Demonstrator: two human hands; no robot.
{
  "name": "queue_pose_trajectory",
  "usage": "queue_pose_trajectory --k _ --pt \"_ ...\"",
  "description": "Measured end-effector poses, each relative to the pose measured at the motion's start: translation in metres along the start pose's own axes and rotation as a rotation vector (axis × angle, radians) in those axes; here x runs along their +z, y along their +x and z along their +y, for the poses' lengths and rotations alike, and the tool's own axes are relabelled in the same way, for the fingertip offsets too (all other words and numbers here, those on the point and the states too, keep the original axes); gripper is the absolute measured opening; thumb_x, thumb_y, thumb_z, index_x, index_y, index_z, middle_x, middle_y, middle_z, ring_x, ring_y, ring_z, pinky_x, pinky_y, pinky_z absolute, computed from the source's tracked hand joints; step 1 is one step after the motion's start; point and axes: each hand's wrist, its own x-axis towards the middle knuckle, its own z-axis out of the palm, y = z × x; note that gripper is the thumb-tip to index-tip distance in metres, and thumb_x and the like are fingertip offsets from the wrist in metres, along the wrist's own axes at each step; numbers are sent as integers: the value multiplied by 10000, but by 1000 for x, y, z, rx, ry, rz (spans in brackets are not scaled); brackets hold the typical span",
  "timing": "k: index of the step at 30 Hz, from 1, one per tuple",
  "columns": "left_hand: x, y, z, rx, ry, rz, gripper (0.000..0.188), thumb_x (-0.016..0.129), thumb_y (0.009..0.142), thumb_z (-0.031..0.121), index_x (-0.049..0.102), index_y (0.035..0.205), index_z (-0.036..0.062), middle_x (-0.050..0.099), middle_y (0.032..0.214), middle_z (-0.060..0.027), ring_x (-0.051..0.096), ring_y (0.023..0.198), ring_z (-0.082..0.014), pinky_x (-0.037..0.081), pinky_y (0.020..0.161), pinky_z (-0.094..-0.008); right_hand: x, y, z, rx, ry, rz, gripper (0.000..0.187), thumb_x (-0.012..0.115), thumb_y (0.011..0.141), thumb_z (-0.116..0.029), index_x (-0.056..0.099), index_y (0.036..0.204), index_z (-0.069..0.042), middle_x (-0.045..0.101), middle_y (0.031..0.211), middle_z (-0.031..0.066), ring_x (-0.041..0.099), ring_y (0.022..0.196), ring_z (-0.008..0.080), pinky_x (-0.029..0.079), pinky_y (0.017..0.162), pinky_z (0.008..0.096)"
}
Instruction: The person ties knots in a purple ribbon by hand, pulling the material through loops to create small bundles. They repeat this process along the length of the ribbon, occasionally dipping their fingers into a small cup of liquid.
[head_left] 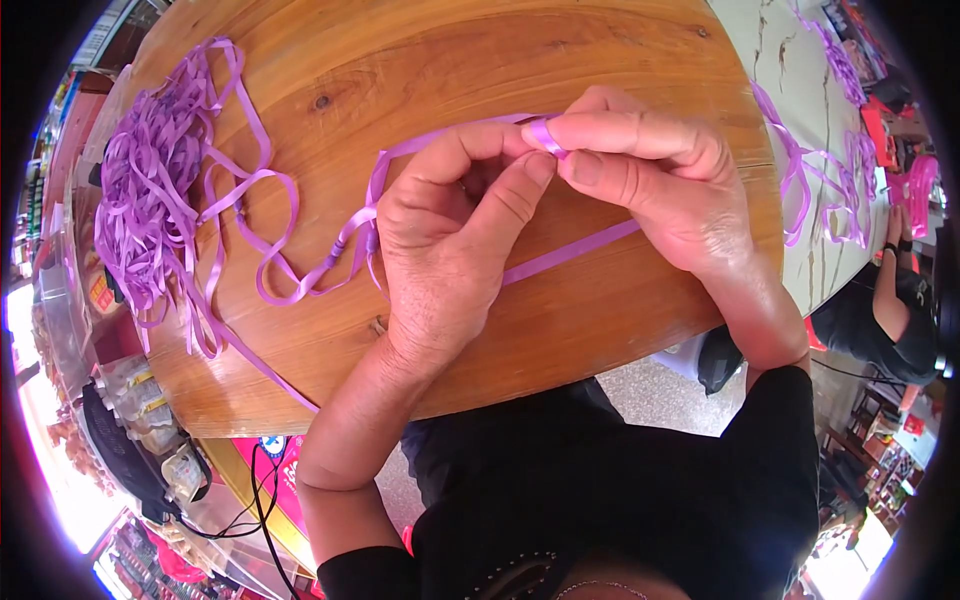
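Note:
Above the wooden table, my left hand (pixel 455 225) and my right hand (pixel 665 170) meet, thumb and forefinger of each pinched on a purple ribbon (pixel 545 135). A short loop of it shows between the fingertips. One length of the ribbon runs behind my left hand, and another lies across the table under my right wrist. Left of my left hand, strands of ribbon are gathered by darker purple wraps (pixel 335 255). A large tangled heap of purple ribbon (pixel 150 190) lies at the table's left, with loose strands trailing toward my left forearm.
The wooden table (pixel 400 60) has a rounded edge. A white marbled table (pixel 790 60) adjoins it on the right, with more purple ribbon (pixel 805 165) on it. Another person (pixel 890 310) in black sits at the far right. Bagged goods (pixel 145 410) and cables (pixel 262 500) are at the lower left.

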Motion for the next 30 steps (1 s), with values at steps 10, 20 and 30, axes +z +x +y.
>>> queue_pose_trajectory --k 10,20,30 --pt "3 -4 -4 29 23 4 173 606 839 -44 627 1004 3 610 908 -2 534 798 -48 431 743 -176 0 1 0 -431 -770 66 280 649 747 106 660 992 -28 610 832 64 592 738 145 460 629 229" --pt "0 -4 0 26 56 -17 91 619 840 -16 624 930 -3 606 880 10 521 809 -37 417 749 -168 6 -5 -5 -22 -393 89 280 629 786 77 605 1055 1 609 883 33 567 824 77 455 726 208" --pt "3 -7 6 -103 96 67 105 606 856 10 631 953 -20 616 871 1 524 798 -39 416 729 -166 -6 1 -2 -490 -918 -77 307 662 728 53 638 1031 14 576 792 74 555 713 164 431 616 244"
